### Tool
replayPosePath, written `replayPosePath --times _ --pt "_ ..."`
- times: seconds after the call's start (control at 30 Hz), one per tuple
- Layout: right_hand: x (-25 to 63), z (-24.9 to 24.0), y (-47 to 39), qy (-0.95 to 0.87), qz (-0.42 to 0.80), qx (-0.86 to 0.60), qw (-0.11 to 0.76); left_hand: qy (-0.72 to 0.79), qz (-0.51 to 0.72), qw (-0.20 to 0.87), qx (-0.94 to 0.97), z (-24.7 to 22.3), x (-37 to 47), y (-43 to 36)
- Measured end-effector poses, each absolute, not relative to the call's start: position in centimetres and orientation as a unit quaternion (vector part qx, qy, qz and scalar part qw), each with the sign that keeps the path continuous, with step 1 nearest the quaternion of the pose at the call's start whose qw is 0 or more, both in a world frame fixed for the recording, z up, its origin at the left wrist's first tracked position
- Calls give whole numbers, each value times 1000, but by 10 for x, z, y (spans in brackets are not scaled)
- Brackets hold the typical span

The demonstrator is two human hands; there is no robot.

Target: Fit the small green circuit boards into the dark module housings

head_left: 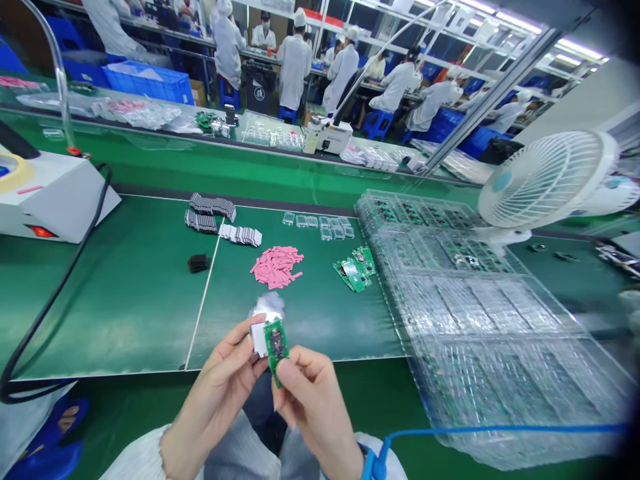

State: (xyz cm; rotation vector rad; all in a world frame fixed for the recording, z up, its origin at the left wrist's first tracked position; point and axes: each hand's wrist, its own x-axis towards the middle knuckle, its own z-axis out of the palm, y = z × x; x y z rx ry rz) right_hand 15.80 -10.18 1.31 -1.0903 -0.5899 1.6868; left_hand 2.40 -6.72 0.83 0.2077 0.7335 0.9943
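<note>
My left hand (225,373) is closed with thumb and fingers on a small white rectangular panel (259,340), which looks like a display piece. My right hand (313,397) pinches the lower end of a green circuit board (277,343), held upright beside the panel and overlapping its right edge. Just beyond both lies a clear crumpled film (270,305); whether it touches the panel I cannot tell. Farther forward is a heap of pink strips (277,267). More green circuit boards (355,269) are piled to the right. Rows of thin white and dark panels (210,217) stand at the back left.
Stacked clear trays (480,313) fill the right side, with a white fan (547,180) behind them. Small clear covers (325,225) and a black block (199,263) rest on the green bench. A white machine (55,193) with a black cable is left. A blue cord (480,430) runs from my right wrist.
</note>
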Motion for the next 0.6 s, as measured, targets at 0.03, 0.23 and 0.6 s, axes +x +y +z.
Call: replayPosePath --times 0.03,0.23,0.6 --pt "154 12 -102 -238 709 -440 497 348 461 810 102 9 24 -68" --pt "150 11 -102 -222 739 -416 481 363 456 805 108 10 23 -71" --pt "151 9 -104 -208 747 -402 487 354 463 807 97 5 23 -73"
